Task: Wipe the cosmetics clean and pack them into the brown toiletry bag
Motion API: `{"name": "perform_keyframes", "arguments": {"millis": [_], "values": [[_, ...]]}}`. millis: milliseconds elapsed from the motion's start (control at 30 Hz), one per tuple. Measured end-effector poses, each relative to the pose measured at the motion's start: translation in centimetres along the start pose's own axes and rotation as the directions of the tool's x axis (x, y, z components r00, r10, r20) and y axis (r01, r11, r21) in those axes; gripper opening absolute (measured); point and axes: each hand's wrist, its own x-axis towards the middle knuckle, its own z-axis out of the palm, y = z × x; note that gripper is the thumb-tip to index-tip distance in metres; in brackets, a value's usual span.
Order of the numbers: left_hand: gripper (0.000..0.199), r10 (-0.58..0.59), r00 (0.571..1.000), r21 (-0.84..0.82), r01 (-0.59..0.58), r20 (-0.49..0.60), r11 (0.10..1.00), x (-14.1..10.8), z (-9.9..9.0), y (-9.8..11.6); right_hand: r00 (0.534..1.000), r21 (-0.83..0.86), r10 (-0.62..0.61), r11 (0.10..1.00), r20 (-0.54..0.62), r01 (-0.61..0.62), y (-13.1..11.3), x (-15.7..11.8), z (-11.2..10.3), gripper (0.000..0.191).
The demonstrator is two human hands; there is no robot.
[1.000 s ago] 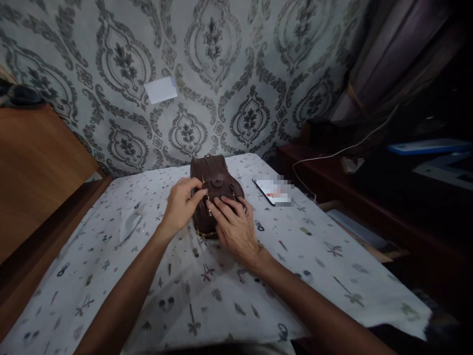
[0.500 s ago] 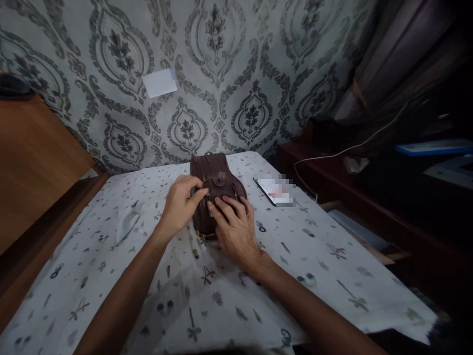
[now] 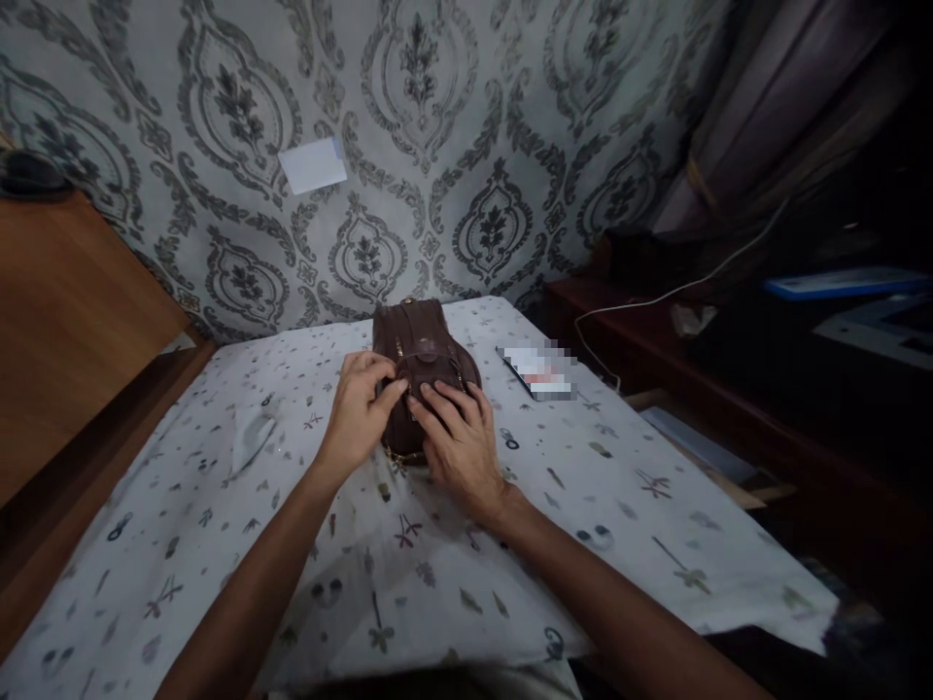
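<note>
A dark brown leather-like bag with gold-coloured zips and a gold chain at its near end lies on the cloth-covered table. At the bag's left side my left hand is closed, thumb and forefinger pinching at its edge by a zip. What exactly sits between those fingertips is too small to make out. My right hand rests on the near right part of the bag, its fingers stretched out and slightly spread over the surface. It covers part of the bag's front.
A phone, partly blurred out, lies right of the bag on the patterned white cloth. Wooden furniture borders the left. A white cable runs along the dark red furniture on the right. Behind is a patterned wall.
The view has shifted slightly. Both hands stay in nearly the same places on the bag, with the left fingers bent a little differently at its edge.
</note>
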Motion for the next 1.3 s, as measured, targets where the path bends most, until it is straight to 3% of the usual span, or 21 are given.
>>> {"name": "perform_keyframes", "arguments": {"millis": [400, 567, 700, 867, 1067, 1200, 1300], "values": [[0.014, 0.061, 0.992, 0.046, -0.067, 0.114, 0.997, -0.6, -0.5, 0.1, 1.000, 0.032, -0.006, 0.999, 0.026, 0.005, 0.2, -0.3, 0.0, 0.046], [0.012, 0.072, 0.994, 0.101, -0.080, 0.083, 0.992, -0.7, -0.4, 0.3, 0.999, 0.059, -0.020, 0.998, 0.036, 0.018, 0.3, -0.8, -0.5, 0.048], [0.003, 0.084, 0.996, 0.223, -0.089, 0.032, 0.971, -0.2, 0.3, 1.2, 0.999, 0.093, -0.030, 0.995, -0.032, 0.033, 0.1, -1.7, -1.3, 0.047], [0.025, 0.179, 0.982, 0.217, -0.189, 0.061, 0.958, 1.7, 2.1, 2.7, 0.987, 0.132, 0.115, 0.986, -0.113, -0.100, 0.0, -2.3, -1.1, 0.052], [0.012, 0.146, 0.978, 0.290, -0.184, 0.146, 0.939, 3.5, 3.3, 2.9, 0.986, 0.249, 0.130, 0.963, -0.108, -0.100, 0.0, -2.5, -1.0, 0.061], [0.013, 0.147, 0.974, 0.264, -0.190, 0.173, 0.946, 3.9, 3.0, 2.3, 0.978, 0.367, 0.144, 0.927, -0.152, -0.079, 1.0, -2.2, -1.5, 0.051], [0.015, 0.144, 0.972, 0.256, -0.189, 0.183, 0.948, 4.0, 2.8, 2.1, 0.944, 0.461, 0.271, 0.873, -0.186, -0.160, 2.2, -1.2, -1.7, 0.039]]}}
